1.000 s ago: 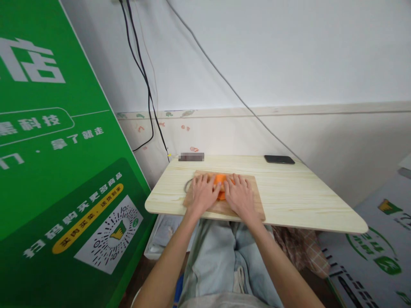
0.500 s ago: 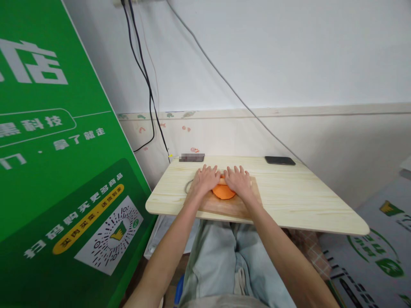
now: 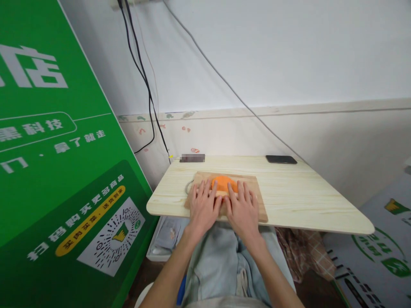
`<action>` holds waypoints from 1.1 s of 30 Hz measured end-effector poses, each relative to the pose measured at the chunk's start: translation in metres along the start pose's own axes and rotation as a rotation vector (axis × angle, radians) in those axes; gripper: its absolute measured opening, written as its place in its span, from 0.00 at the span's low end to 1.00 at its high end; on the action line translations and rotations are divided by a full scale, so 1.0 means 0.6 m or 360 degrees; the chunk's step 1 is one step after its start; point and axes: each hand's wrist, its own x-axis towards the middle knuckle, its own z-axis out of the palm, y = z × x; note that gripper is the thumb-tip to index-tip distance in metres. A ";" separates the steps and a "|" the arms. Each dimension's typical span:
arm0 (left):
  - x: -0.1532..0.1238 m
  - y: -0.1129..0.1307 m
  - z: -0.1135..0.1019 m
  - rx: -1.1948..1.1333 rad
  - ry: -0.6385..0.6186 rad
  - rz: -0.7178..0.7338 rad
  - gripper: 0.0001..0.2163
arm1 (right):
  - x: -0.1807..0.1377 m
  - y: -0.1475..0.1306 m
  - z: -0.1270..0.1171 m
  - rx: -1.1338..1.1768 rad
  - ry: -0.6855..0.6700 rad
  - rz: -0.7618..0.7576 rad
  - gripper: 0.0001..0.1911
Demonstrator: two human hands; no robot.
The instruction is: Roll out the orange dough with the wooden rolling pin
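An orange lump of dough (image 3: 224, 184) lies on a wooden board (image 3: 258, 204) on a light wooden table (image 3: 298, 192). My left hand (image 3: 203, 206) rests flat on the board with its fingers stretched out, the fingertips touching the dough's near left edge. My right hand (image 3: 242, 208) lies flat beside it, fingers spread, with its fingertips at the dough's near right edge. Both hands sit side by side on the near half of the board, and neither holds anything.
A dark phone (image 3: 281, 159) lies at the table's far right. A small dark object (image 3: 192, 158) sits at the far left by the wall. Cables (image 3: 146, 85) hang down the wall. A green signboard (image 3: 58, 171) stands at the left.
Both hands have slid back toward me over the orange dough, from covering its far side to resting at its near edge, so more of the dough shows.
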 end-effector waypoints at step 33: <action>-0.015 -0.007 -0.001 -0.0012 -0.0059 0.0193 0.27 | -0.001 0.023 -0.018 -0.0004 -0.0179 -0.0174 0.29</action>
